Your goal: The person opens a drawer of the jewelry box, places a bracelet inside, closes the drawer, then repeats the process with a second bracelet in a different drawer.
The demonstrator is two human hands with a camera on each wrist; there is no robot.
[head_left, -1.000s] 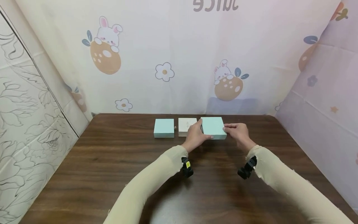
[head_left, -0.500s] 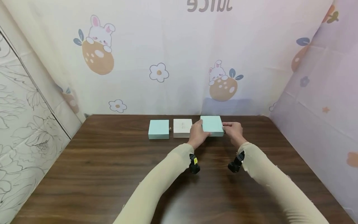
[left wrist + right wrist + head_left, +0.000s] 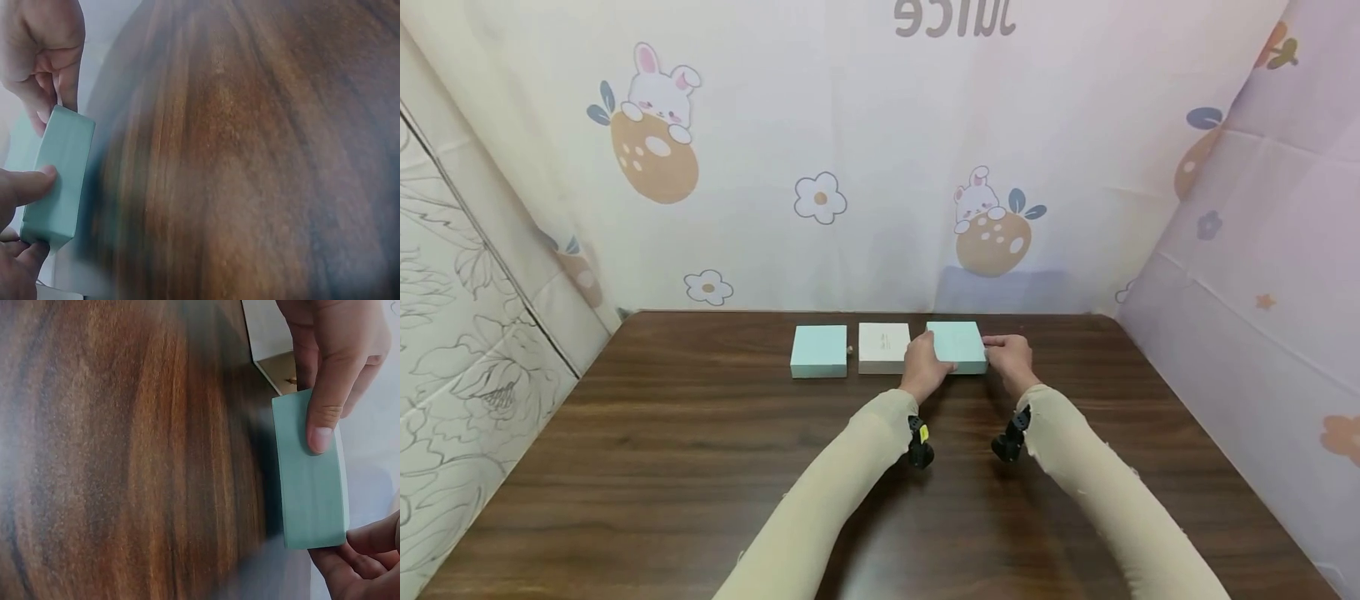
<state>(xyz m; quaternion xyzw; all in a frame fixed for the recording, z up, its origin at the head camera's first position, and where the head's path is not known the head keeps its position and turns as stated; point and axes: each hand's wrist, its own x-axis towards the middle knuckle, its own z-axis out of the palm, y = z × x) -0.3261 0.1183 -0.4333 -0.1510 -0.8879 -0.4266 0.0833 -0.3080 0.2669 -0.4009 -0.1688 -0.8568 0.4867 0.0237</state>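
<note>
A mint-green box [image 3: 957, 346] stands at the right end of a row near the table's far edge. My left hand [image 3: 922, 367] grips its left side, the thumb [image 3: 322, 434] lying on its front face and the other fingers behind. At the box's right end is my right hand [image 3: 1011, 360]. Its thumb and fingers come together at that end in the right wrist view, the fingertips hiding what lies between them. Directly left of the held box is a white box [image 3: 883, 343] with small print on its lid, partly covered by my left hand.
A second mint-green box [image 3: 819, 350] with a small knob on its right side sits left of the white one. The dark wooden table [image 3: 700, 467] ends at a printed curtain [image 3: 737, 167] close behind the row.
The held mint-green box has come down, so its top lies about level with the white box's. Both hands moved with it, keeping their places at its sides. The head view shifted slightly.
</note>
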